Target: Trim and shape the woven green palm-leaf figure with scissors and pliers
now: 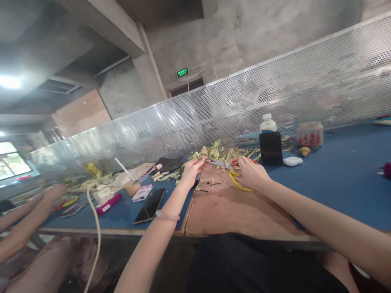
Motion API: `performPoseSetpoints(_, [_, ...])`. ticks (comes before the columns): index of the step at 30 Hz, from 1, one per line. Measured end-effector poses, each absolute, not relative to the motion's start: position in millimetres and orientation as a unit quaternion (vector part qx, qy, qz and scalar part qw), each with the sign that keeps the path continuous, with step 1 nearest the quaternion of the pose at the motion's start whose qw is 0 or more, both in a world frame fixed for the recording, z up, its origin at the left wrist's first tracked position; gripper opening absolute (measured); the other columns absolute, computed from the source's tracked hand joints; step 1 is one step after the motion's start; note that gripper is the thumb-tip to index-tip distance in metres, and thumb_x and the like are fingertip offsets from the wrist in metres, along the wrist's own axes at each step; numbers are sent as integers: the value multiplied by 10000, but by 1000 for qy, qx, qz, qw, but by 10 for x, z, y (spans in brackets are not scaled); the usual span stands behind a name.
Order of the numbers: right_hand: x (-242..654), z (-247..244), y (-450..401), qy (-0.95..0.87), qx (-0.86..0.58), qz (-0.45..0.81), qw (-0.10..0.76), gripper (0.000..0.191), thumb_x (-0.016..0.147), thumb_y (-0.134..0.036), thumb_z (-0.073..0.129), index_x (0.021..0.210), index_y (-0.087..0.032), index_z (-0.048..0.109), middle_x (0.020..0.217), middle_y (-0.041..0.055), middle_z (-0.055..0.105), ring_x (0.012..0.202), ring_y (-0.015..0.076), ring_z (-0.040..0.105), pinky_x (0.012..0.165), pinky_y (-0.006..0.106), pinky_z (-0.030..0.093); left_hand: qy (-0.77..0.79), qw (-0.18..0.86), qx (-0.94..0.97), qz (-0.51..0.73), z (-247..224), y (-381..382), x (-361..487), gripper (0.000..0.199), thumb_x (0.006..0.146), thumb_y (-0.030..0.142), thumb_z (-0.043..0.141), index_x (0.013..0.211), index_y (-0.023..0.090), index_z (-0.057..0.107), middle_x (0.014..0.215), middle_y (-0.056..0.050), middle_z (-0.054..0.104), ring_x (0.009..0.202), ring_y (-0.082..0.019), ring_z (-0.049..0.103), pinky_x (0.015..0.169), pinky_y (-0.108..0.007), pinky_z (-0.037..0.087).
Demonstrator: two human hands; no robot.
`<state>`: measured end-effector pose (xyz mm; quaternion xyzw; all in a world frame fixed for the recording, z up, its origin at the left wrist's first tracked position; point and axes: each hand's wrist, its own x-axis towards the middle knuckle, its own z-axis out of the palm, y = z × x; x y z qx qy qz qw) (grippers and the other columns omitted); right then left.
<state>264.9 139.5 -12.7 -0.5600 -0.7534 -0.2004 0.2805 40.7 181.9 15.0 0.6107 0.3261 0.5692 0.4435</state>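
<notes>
My right hand point(249, 171) is closed on scissors point(220, 164) with red and yellow handles, their blades pointing left toward my other hand. My left hand point(194, 169) is pinched at the blade tips; whatever small piece it holds is too small to make out. Both hands are above a brown cardboard sheet point(232, 211). Just behind them lies a pile of pale green stems and leaves point(216, 149). Small dark and pale scraps point(209, 184) are scattered on the cardboard below my left hand.
On the blue table point(342, 183), a black phone point(149, 206) and drink cup point(132, 187) are left. A propped phone point(270, 149), bottle point(267, 123), white case point(292, 161) and jar point(310, 134) stand right. A perforated metal screen point(189, 118) runs behind. Another person's arms point(39, 211) are far left.
</notes>
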Motion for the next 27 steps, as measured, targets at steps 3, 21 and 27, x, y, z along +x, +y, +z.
performPoseSetpoints(3, [2662,-138,1403,-747,-566,-208,281,390,790,-499,399,964,-159,479,992,115,548,898,236,540,593,275,387,335,441,603,574,149,1830,404,303,663,285,656,920,124,667,933,-108,660,710,-130,586,655,-250,455])
performPoseSetpoints(21, [2667,-150,1415,-744,-565,-230,272,395,804,-512,365,939,-156,473,973,116,537,881,231,535,582,273,375,341,436,596,581,144,1835,398,286,662,276,655,903,124,675,901,-101,670,716,-127,588,655,-241,446])
performPoseSetpoints(27, [2665,-141,1399,-747,-564,-226,272,394,808,-507,369,941,-152,476,974,122,542,887,231,534,585,270,375,351,443,591,576,166,1807,423,268,644,265,666,868,120,686,868,-100,669,689,-129,589,634,-243,446])
